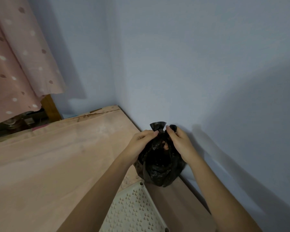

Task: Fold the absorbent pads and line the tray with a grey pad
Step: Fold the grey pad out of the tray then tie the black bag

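Both hands met at the neck of the black bag (159,166) in the far right corner — left hand (141,141) pinching one twisted ear, right hand (177,141) the other. The bag hung upright below both grips; the perforated tray (134,213) lay just near of it, no grey pad visible.

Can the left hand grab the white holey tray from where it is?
Probably yes. The tray lies uncovered just below the left hand, but that hand is pinching the black bag and must let go first.
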